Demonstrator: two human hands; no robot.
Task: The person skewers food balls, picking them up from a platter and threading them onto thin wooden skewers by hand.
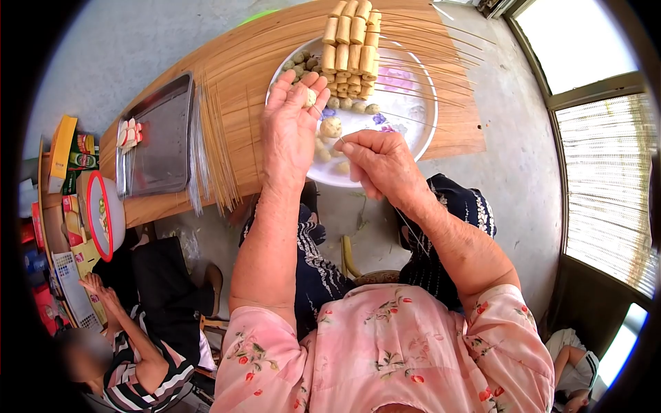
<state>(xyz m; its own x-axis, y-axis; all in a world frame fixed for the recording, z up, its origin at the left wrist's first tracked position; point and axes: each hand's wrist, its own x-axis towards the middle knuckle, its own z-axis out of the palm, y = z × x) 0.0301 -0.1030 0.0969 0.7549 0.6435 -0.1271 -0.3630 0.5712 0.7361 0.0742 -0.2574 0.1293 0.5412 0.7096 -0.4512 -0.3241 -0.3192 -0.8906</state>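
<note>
My left hand (292, 120), palm up, pinches a pale speckled ball (311, 98) between thumb and fingers. In my right hand (384, 164) a thin skewer (416, 237) is gripped, its tail running down past the wrist. Another pale ball (330, 127) sits on the skewer just beyond my right fingertips. Both hands are over a white flowered tray (420, 124). Stacked on the tray's far side are skewered tan rolls (354, 49), their sticks pointing right. Skewered greenish balls (359, 107) lie just below the stack, and loose pale balls (323, 153) lie near my hands.
Bare skewers (219, 148) lie on the wooden table (244, 51) left of the tray. Farther left is a metal tray (164, 138) with red-and-white pieces (129, 134). A red-rimmed bowl (103, 220) and a seated person (131, 344) are at lower left; another person (575, 365) is at lower right.
</note>
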